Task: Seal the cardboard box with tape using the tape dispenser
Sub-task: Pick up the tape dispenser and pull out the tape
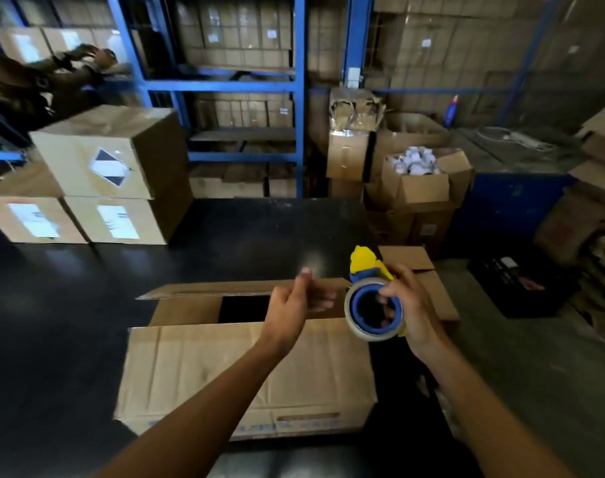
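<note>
A cardboard box (pixel 204 367) lies on the black table in front of me, its near flap folded down and a dark gap open between the flaps. My right hand (pixel 415 305) grips a yellow and blue tape dispenser (pixel 373 305) with a clear tape roll, held above the box's right side. My left hand (pixel 294 305) hovers over the gap just left of the dispenser, its thumb and fingers pinched together; whether a tape end is between them I cannot tell.
Stacked sealed boxes (pixel 111 174) stand at the table's back left. Blue shelving (pixel 242 84) full of cartons fills the back. An open carton of white items (pixel 421 177) sits to the right, with a black crate (pixel 521 284) on the floor. Another person (pixel 35 84) works at the far left.
</note>
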Motion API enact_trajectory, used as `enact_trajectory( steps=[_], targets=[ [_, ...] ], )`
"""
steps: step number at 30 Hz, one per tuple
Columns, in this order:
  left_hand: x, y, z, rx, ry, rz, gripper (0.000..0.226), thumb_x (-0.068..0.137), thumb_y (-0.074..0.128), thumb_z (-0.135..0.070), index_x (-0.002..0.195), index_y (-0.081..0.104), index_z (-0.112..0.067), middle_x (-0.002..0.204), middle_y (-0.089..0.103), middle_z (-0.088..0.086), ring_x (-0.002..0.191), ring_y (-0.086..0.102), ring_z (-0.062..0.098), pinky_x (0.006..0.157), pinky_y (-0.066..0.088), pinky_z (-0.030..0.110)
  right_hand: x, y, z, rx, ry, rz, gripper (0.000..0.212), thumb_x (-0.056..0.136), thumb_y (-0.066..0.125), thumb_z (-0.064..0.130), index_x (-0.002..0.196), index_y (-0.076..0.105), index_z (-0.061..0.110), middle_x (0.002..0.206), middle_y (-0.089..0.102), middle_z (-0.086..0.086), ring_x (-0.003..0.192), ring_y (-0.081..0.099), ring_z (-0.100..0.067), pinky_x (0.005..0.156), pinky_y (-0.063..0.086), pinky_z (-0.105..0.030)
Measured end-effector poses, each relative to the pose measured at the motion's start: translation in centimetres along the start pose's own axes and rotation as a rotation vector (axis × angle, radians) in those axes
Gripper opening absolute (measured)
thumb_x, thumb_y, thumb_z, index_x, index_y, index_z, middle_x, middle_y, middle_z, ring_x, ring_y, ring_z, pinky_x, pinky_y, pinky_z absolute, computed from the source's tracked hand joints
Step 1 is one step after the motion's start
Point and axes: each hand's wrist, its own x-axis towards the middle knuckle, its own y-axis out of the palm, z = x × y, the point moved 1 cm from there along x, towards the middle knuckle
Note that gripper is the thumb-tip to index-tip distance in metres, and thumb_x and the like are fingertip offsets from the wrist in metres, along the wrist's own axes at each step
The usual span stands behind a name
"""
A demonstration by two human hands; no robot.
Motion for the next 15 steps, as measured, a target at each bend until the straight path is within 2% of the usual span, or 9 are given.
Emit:
enact_trajectory(
  steps=[2,4,6,8,10,12,15],
  targets=[
    [0.6,-2.9,-2.7,-0.145,-0.105,-0.065,0.055,0.105,0.037,-0.043,0.112,0.069,0.002,0.102,0.075,0.019,0.098,0.072,0.033,0.09,0.057,0.045,-0.3,2.8,2.3,-0.093,-0.159,-0.012,0.039,0.068,0.062,0.023,0.104,0.066,0.038,0.09,0.069,0.0,0.077,0.063,-0.02,0.064,0.047,-0.036],
    [0.9,-5.8,-5.1,-0.269,-0.206,-0.082,0.058,0.103,0.038,-0.048,0.123,0.063,0.0,0.116,0.071,0.02,0.107,0.069,0.031,0.093,0.055,0.043,-0.7,5.8,4.0,-0.174,-0.329,-0.01,0.044,0.073,0.064,0.022,0.114,0.063,0.04,0.102,0.069,0.008,0.087,0.065,-0.012,0.069,0.052,-0.029],
    [0.5,-8.4,-7.2,-0.358,-0.243,-0.034,0.06,0.101,0.039,-0.051,0.13,0.057,-0.002,0.125,0.065,0.02,0.115,0.064,0.03,0.098,0.05,0.04,-0.9,8.8,4.8,-0.286,-0.465,0.037,0.049,0.076,0.065,0.022,0.122,0.06,0.038,0.111,0.066,0.011,0.095,0.064,-0.005,0.075,0.052,-0.023],
    [-0.3,-10.8,-8.5,-0.391,-0.243,0.031,0.061,0.1,0.041,-0.053,0.129,0.057,-0.002,0.124,0.067,0.02,0.116,0.065,0.03,0.102,0.048,0.042,-0.6,12.1,4.4,-0.477,-0.56,0.13,0.05,0.077,0.066,0.029,0.126,0.058,0.037,0.115,0.065,0.009,0.1,0.063,-0.006,0.083,0.053,-0.03],
    [-0.8,-13.3,-8.8,-0.359,-0.236,0.046,0.059,0.098,0.045,-0.053,0.128,0.06,-0.004,0.119,0.071,0.017,0.111,0.068,0.028,0.098,0.051,0.041,-0.5,15.0,3.7,-0.574,-0.567,0.184,0.051,0.077,0.065,0.035,0.127,0.056,0.04,0.113,0.064,0.007,0.098,0.062,-0.009,0.083,0.053,-0.038],
    [-0.9,-15.9,-8.6,-0.37,-0.254,-0.019,0.052,0.097,0.053,-0.048,0.128,0.061,-0.007,0.116,0.072,0.015,0.107,0.07,0.027,0.094,0.053,0.04,-0.3,17.4,3.3,-0.594,-0.583,0.211,0.053,0.076,0.065,0.037,0.128,0.054,0.042,0.111,0.062,0.007,0.095,0.062,-0.01,0.081,0.052,-0.04],
    [-0.8,-19.0,-8.6,-0.457,-0.306,-0.15,0.04,0.092,0.067,-0.029,0.125,0.062,-0.007,0.105,0.075,0.016,0.088,0.076,0.026,0.068,0.061,0.036,-0.2,20.4,3.5,-0.643,-0.611,0.287,0.056,0.079,0.068,0.036,0.131,0.05,0.045,0.112,0.057,0.007,0.093,0.06,-0.01,0.077,0.054,-0.04]
  ],
)
